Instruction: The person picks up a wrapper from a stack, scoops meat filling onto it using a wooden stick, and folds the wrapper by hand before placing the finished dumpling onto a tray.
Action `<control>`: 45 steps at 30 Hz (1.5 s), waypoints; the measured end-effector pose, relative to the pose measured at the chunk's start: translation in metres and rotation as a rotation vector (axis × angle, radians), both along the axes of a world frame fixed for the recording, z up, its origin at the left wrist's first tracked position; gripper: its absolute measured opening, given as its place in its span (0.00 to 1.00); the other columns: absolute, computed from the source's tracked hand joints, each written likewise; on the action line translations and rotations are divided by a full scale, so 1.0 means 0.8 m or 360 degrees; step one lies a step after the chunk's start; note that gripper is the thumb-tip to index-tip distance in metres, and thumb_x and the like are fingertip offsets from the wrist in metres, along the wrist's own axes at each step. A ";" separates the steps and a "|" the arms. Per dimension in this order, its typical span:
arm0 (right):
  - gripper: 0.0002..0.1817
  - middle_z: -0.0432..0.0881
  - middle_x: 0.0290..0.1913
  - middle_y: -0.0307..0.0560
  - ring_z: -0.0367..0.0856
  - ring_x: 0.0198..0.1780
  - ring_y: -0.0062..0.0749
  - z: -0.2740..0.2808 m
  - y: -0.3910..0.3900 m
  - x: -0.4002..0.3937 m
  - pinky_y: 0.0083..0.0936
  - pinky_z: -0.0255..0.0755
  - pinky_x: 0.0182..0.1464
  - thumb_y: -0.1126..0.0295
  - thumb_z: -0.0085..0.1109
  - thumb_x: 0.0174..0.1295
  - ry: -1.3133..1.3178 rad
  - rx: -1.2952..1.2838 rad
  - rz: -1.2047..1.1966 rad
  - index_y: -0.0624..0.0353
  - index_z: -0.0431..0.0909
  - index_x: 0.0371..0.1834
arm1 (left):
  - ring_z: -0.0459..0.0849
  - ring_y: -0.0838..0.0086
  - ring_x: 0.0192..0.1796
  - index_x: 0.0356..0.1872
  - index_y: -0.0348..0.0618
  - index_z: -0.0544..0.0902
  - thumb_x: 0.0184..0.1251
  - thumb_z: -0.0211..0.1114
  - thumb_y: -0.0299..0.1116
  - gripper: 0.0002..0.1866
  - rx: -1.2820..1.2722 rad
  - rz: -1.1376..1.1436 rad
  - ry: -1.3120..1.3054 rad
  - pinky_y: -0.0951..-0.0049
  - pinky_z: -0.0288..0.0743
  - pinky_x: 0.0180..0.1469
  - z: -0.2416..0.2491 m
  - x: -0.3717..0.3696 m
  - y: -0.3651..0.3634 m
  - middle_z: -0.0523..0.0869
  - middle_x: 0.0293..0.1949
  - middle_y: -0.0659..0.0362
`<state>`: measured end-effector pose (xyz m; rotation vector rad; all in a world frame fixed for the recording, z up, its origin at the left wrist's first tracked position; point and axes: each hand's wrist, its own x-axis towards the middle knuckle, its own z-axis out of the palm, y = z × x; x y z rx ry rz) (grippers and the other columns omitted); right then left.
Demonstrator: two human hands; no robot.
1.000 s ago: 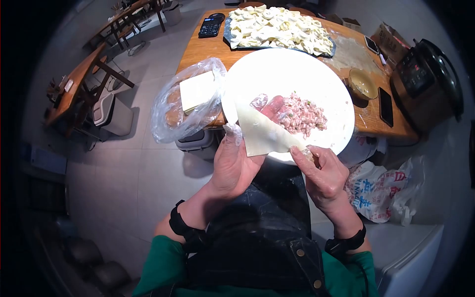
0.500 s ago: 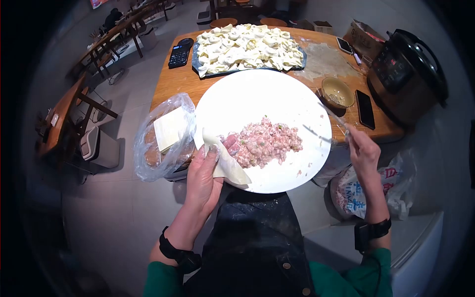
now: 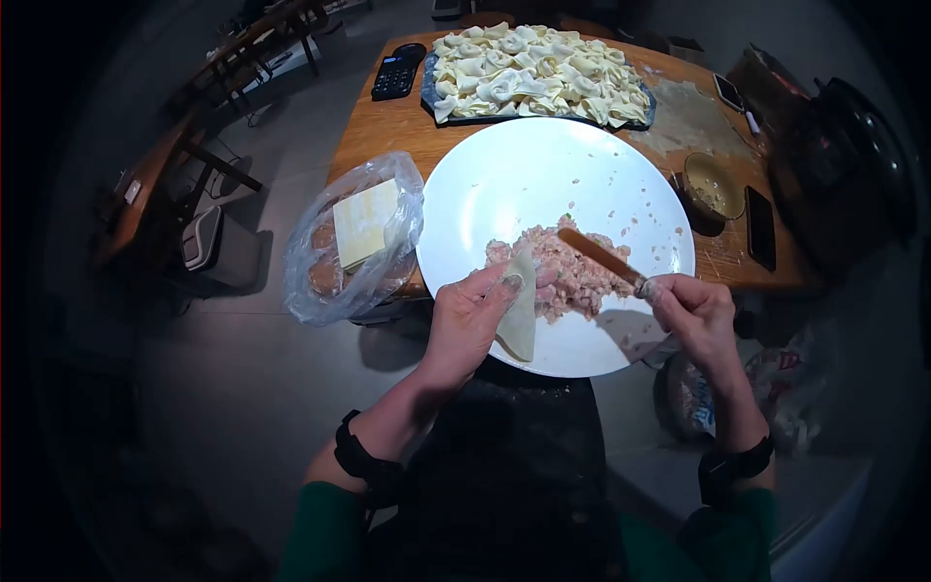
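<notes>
My left hand [image 3: 468, 322] is closed on a pale wonton wrapper [image 3: 521, 325], which hangs folded from the fingers over the near rim of the large white plate [image 3: 485, 184]. Behind it lies a heap of pink minced meat filling [image 3: 555, 254]. My right hand [image 3: 694, 318] grips a flat wooden stick [image 3: 601, 260] by one end. Its other end points left, above the meat. Left of the plate, a stack of square wrappers [image 3: 367, 225] rests on an open plastic bag [image 3: 308, 281].
A dark tray [image 3: 543, 121] piled with folded wontons [image 3: 538, 73] stands behind the plate. Around it are a card terminal [image 3: 398, 73], a small bowl [image 3: 714, 186], a phone [image 3: 760, 228] and a dark cooker [image 3: 853, 165]. A bin [image 3: 218, 247] stands on the floor at left.
My right hand has moved left, bringing the stick from the plate's right edge to above the meat. The wrapper in my left hand has swung more upright. The view has shifted and darkened.
</notes>
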<state>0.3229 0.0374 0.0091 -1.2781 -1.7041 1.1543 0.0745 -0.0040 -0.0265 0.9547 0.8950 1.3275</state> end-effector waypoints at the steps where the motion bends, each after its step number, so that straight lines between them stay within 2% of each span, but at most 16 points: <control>1: 0.10 0.75 0.20 0.31 0.67 0.23 0.10 -0.001 -0.017 -0.020 0.11 0.62 0.25 0.71 0.58 0.62 0.0022 -0.0069 0.0072 0.69 0.81 0.35 | 0.81 0.77 0.46 0.55 0.29 0.74 0.71 0.52 0.30 0.17 0.0050 0.0034 0.0254 0.77 0.73 0.52 -0.008 -0.004 0.000 0.84 0.46 0.51; 6: 0.08 0.74 0.21 0.32 0.67 0.24 0.09 -0.038 -0.018 -0.032 0.11 0.62 0.26 0.73 0.58 0.62 0.0237 -0.0133 -0.0033 0.68 0.81 0.33 | 0.80 0.78 0.47 0.56 0.31 0.74 0.71 0.52 0.30 0.17 -0.0034 0.0070 0.0009 0.77 0.72 0.53 -0.003 0.001 -0.006 0.83 0.46 0.54; 9: 0.12 0.75 0.26 0.32 0.67 0.27 0.09 -0.025 -0.053 -0.061 0.10 0.62 0.29 0.71 0.68 0.52 0.0271 -0.0095 -0.0169 0.64 0.76 0.35 | 0.78 0.76 0.51 0.58 0.35 0.72 0.72 0.52 0.33 0.19 -0.0102 0.0060 -0.0314 0.74 0.71 0.56 0.000 0.006 -0.015 0.81 0.50 0.55; 11: 0.17 0.77 0.31 0.34 0.73 0.34 0.11 -0.036 -0.071 -0.093 0.11 0.67 0.35 0.73 0.72 0.46 0.0589 -0.0066 -0.0134 0.64 0.76 0.38 | 0.75 0.73 0.56 0.60 0.40 0.68 0.72 0.51 0.36 0.19 -0.0193 0.0029 -0.1180 0.68 0.68 0.61 0.005 0.015 -0.016 0.76 0.54 0.57; 14: 0.15 0.78 0.34 0.37 0.75 0.38 0.14 -0.040 -0.085 -0.126 0.13 0.70 0.41 0.77 0.69 0.49 0.0806 -0.0016 -0.0250 0.65 0.77 0.40 | 0.65 0.71 0.66 0.64 0.47 0.62 0.74 0.45 0.38 0.20 -0.0249 -0.0107 -0.1339 0.60 0.60 0.67 0.003 0.019 -0.021 0.67 0.63 0.58; 20: 0.12 0.81 0.41 0.43 0.77 0.41 0.20 -0.061 -0.070 -0.128 0.18 0.71 0.45 0.78 0.59 0.59 0.0928 0.0380 -0.0424 0.67 0.79 0.46 | 0.78 0.73 0.51 0.59 0.42 0.68 0.73 0.48 0.35 0.17 -0.0063 -0.0037 -0.1276 0.67 0.70 0.60 -0.010 0.019 -0.016 0.79 0.48 0.60; 22: 0.12 0.81 0.41 0.48 0.78 0.42 0.24 -0.054 -0.058 -0.118 0.19 0.71 0.45 0.80 0.57 0.58 0.0678 0.0552 -0.0231 0.67 0.79 0.46 | 0.81 0.72 0.44 0.52 0.38 0.75 0.72 0.50 0.31 0.13 0.0028 0.0232 -0.0262 0.69 0.75 0.52 -0.004 0.018 -0.014 0.81 0.42 0.60; 23: 0.17 0.82 0.36 0.50 0.81 0.36 0.29 -0.046 -0.039 -0.112 0.19 0.72 0.38 0.80 0.60 0.52 0.0499 0.1133 -0.0006 0.65 0.79 0.47 | 0.82 0.68 0.39 0.45 0.36 0.79 0.67 0.54 0.24 0.09 0.0149 0.0424 0.0337 0.70 0.77 0.44 -0.006 0.016 -0.013 0.83 0.37 0.57; 24: 0.17 0.82 0.36 0.50 0.81 0.36 0.29 -0.035 -0.032 -0.106 0.19 0.72 0.38 0.80 0.60 0.52 0.0496 0.1146 -0.0008 0.65 0.79 0.47 | 0.82 0.68 0.39 0.45 0.36 0.79 0.67 0.54 0.24 0.09 0.0162 0.0420 0.0333 0.70 0.77 0.44 -0.004 0.011 -0.013 0.83 0.37 0.57; 26: 0.20 0.80 0.27 0.46 0.79 0.27 0.33 -0.012 -0.022 -0.094 0.23 0.72 0.28 0.79 0.62 0.46 -0.0289 0.1492 0.0281 0.60 0.79 0.46 | 0.82 0.62 0.39 0.42 0.36 0.80 0.57 0.60 0.18 0.11 0.1074 0.0427 0.1557 0.68 0.77 0.42 0.003 -0.003 -0.009 0.83 0.37 0.54; 28: 0.17 0.75 0.19 0.43 0.76 0.21 0.36 -0.018 -0.006 -0.086 0.29 0.68 0.21 0.76 0.65 0.42 -0.0420 0.1589 0.0254 0.58 0.80 0.40 | 0.80 0.62 0.39 0.41 0.42 0.78 0.47 0.66 0.22 0.16 0.1206 0.0325 0.1854 0.66 0.76 0.38 0.011 -0.004 -0.007 0.80 0.36 0.56; 32: 0.08 0.74 0.16 0.43 0.75 0.19 0.30 -0.009 0.023 -0.086 0.22 0.68 0.23 0.77 0.66 0.46 -0.0642 0.1262 0.0414 0.60 0.74 0.22 | 0.80 0.62 0.40 0.45 0.41 0.78 0.45 0.66 0.19 0.21 0.1258 0.0295 0.1886 0.67 0.77 0.40 0.015 -0.010 0.010 0.81 0.40 0.55; 34: 0.08 0.75 0.17 0.37 0.73 0.20 0.20 -0.005 0.071 -0.089 0.19 0.66 0.23 0.73 0.68 0.47 -0.0271 0.0655 0.0076 0.59 0.76 0.23 | 0.80 0.61 0.45 0.51 0.41 0.77 0.45 0.65 0.18 0.25 0.1282 0.0477 0.1903 0.67 0.77 0.45 0.025 -0.020 0.019 0.80 0.47 0.53; 38: 0.12 0.81 0.26 0.35 0.69 0.22 0.13 0.052 0.182 -0.088 0.14 0.64 0.25 0.66 0.60 0.59 0.0255 0.0441 -0.0423 0.64 0.79 0.40 | 0.79 0.60 0.51 0.53 0.41 0.78 0.46 0.62 0.16 0.26 0.1162 0.0717 0.1961 0.64 0.74 0.53 0.035 -0.074 0.025 0.80 0.51 0.52; 42: 0.14 0.82 0.29 0.38 0.66 0.22 0.11 0.025 0.198 -0.083 0.12 0.63 0.25 0.66 0.55 0.64 0.0510 0.0590 -0.0479 0.64 0.77 0.47 | 0.80 0.62 0.48 0.44 0.41 0.82 0.47 0.64 0.18 0.19 0.0986 0.0917 0.2235 0.66 0.74 0.51 0.023 -0.151 0.031 0.82 0.45 0.55; 45: 0.18 0.82 0.30 0.39 0.62 0.20 0.09 0.001 0.141 -0.079 0.11 0.59 0.22 0.66 0.48 0.69 0.0626 0.0290 -0.0196 0.63 0.72 0.58 | 0.81 0.64 0.44 0.38 0.42 0.83 0.47 0.66 0.20 0.13 0.0865 0.0892 0.2438 0.67 0.75 0.46 0.006 -0.187 0.035 0.82 0.40 0.57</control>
